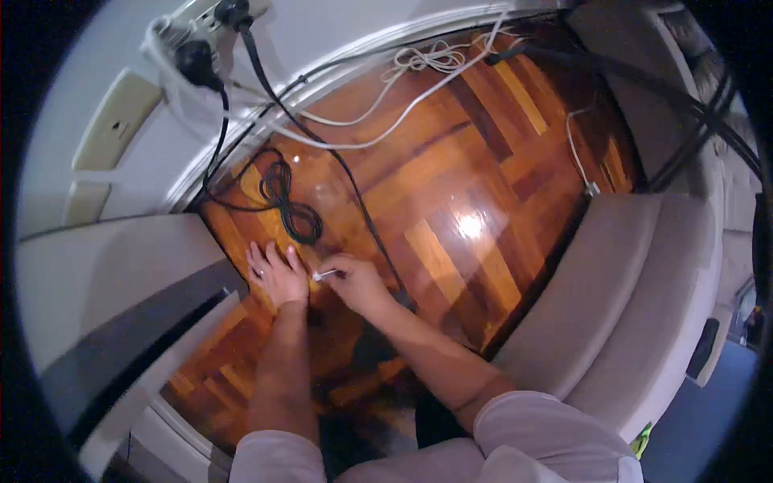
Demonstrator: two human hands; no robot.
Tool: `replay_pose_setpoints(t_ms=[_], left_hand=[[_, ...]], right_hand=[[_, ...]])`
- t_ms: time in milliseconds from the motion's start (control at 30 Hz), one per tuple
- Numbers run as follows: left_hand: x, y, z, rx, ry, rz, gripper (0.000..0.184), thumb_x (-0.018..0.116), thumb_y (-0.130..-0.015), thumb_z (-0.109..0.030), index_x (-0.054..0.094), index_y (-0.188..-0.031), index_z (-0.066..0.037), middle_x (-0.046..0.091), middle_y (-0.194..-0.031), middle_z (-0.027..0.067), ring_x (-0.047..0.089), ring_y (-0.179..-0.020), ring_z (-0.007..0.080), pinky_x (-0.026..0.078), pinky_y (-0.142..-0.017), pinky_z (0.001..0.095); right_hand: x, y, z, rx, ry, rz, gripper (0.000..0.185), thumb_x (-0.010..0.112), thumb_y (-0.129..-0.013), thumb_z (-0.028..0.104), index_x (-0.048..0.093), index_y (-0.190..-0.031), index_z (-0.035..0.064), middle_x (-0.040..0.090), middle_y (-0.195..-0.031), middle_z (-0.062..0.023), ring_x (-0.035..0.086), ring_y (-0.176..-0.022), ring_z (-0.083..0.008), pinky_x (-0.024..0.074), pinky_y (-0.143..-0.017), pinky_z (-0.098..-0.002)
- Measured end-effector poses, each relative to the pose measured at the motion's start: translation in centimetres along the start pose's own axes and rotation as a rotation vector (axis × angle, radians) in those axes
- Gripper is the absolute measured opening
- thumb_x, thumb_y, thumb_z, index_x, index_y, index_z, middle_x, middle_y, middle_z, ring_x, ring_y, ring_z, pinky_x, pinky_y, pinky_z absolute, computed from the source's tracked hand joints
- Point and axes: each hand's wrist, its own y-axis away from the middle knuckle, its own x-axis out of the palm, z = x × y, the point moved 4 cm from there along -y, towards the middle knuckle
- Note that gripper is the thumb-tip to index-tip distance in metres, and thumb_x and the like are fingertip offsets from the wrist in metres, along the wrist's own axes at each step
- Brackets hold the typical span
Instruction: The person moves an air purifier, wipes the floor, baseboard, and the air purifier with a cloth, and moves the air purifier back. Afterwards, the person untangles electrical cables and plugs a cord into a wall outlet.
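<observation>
My left hand (pixel 278 275) lies flat with its fingers spread on the wooden floor, and a ring shows on one finger. Just right of it, my right hand (pixel 359 283) is closed in a pinch. A small white stick-like piece (pixel 324 275) with a wider end pokes out of that pinch toward my left hand; its exact kind is too small to make out. Beyond my left hand, a bundled black cable (pixel 283 197) rests on the floor, apart from both hands.
Black plugs (pixel 196 61) sit in wall outlets at the upper left. A black cord (pixel 346 169) and a white cable (pixel 386 137) cross the parquet floor (pixel 459 177). A coiled white cable (pixel 431 58) lies by the baseboard. A grey sofa (pixel 596 282) borders the right side.
</observation>
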Motion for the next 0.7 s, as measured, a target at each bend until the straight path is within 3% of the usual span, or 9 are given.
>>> replay_pose_setpoints(t_ms=[67, 167, 200, 267, 333, 433, 533, 567, 700], left_hand=[[-0.4, 0.5, 0.4, 0.018, 0.014, 0.011, 0.044, 0.045, -0.084, -0.038, 0.045, -0.114, -0.005, 0.037, -0.126, 0.0197, 0.030, -0.119, 0.0355, 0.021, -0.098, 0.0466], [0.4, 0.8, 4.2, -0.174, 0.725, 0.068, 0.038, 0.038, -0.090, -0.031, 0.045, -0.115, -0.003, 0.045, -0.117, 0.0190, 0.038, -0.113, 0.0309, 0.029, -0.096, 0.0376], [-1.9, 1.8, 3.9, -0.166, 0.722, 0.071, 0.038, 0.038, -0.090, -0.031, 0.045, -0.115, -0.003, 0.045, -0.117, 0.0190, 0.038, -0.113, 0.0309, 0.029, -0.096, 0.0376], [-6.6, 5.1, 0.4, -0.651, 1.825, 0.547, 0.037, 0.035, -0.092, -0.030, 0.046, -0.114, -0.002, 0.048, -0.113, 0.0144, 0.045, -0.107, 0.0249, 0.034, -0.093, 0.0358], [-9.4, 7.8, -0.5, -0.751, 1.927, 0.637, 0.036, 0.034, -0.092, -0.030, 0.046, -0.112, -0.002, 0.050, -0.110, 0.0124, 0.047, -0.104, 0.0224, 0.036, -0.091, 0.0340], [-9.6, 9.9, 0.4, -0.939, 2.076, 0.701, 0.032, 0.035, -0.092, -0.027, 0.048, -0.108, -0.002, 0.052, -0.103, 0.0097, 0.050, -0.097, 0.0191, 0.040, -0.086, 0.0309], [-7.9, 11.3, 3.0, -1.057, 2.048, 0.619, 0.027, 0.037, -0.092, -0.024, 0.050, -0.101, -0.003, 0.054, -0.096, 0.0083, 0.053, -0.091, 0.0179, 0.044, -0.081, 0.0296], [-7.5, 11.6, 3.8, -1.079, 1.991, 0.598, 0.024, 0.038, -0.092, -0.022, 0.052, -0.097, -0.003, 0.055, -0.091, 0.0075, 0.053, -0.088, 0.0177, 0.045, -0.078, 0.0297], [-8.4, 11.9, 3.0, -1.230, 1.844, 0.559, 0.024, 0.037, -0.092, -0.023, 0.051, -0.087, -0.004, 0.052, -0.078, 0.0045, 0.052, -0.072, 0.0158, 0.046, -0.067, 0.0295]], right_hand=[[1.0, 2.8, 0.3, -0.086, 0.062, -0.029, 0.012, 0.060, -0.071, 0.000, 0.063, -0.082, 0.0053, 0.061, -0.079, -0.0119, 0.060, -0.077, -0.0253, 0.0475, -0.071, -0.0331], [1.8, 5.1, 1.4, -0.141, 0.146, -0.084, 0.011, 0.062, -0.070, -0.001, 0.061, -0.079, 0.0044, 0.060, -0.079, -0.0096, 0.059, -0.076, -0.0237, 0.0475, -0.066, -0.0297], [2.2, 5.9, 1.6, -0.139, 0.140, -0.090, 0.011, 0.062, -0.070, -0.001, 0.061, -0.079, 0.0044, 0.060, -0.079, -0.0096, 0.059, -0.076, -0.0237, 0.0475, -0.066, -0.0297], [3.1, 6.7, 2.2, -0.287, 0.143, -0.013, 0.011, 0.061, -0.069, -0.003, 0.060, -0.077, 0.0039, 0.060, -0.078, -0.0092, 0.059, -0.074, -0.0242, 0.0481, -0.064, -0.0293], [4.2, 7.6, 3.0, -0.324, 0.147, 0.074, 0.015, 0.061, -0.066, -0.003, 0.061, -0.076, 0.0075, 0.060, -0.078, -0.0065, 0.058, -0.078, -0.0207, 0.0448, -0.072, -0.0319], [5.8, 10.1, 4.5, -0.480, 0.591, 0.156, 0.016, 0.059, -0.066, 0.009, 0.061, -0.080, 0.0172, 0.060, -0.085, 0.0018, 0.053, -0.093, -0.0122, 0.0260, -0.088, -0.0406], [7.3, 12.2, 4.8, -0.604, 0.705, 0.218, 0.015, 0.055, -0.069, 0.014, 0.061, -0.083, 0.0155, 0.060, -0.091, 0.0043, 0.051, -0.097, -0.0116, 0.0256, -0.088, -0.0442], [7.4, 12.7, 4.7, -0.556, 0.759, 0.323, 0.022, 0.053, -0.071, 0.017, 0.061, -0.091, 0.0140, 0.058, -0.100, 0.0035, 0.045, -0.109, -0.0144, 0.0227, -0.092, -0.0500], [6.3, 14.1, 5.1, -0.672, 0.894, 0.406, 0.035, 0.054, -0.071, 0.015, 0.057, -0.106, 0.0144, 0.047, -0.122, -0.0028, 0.026, -0.125, -0.0282, 0.0155, -0.096, -0.0581]])
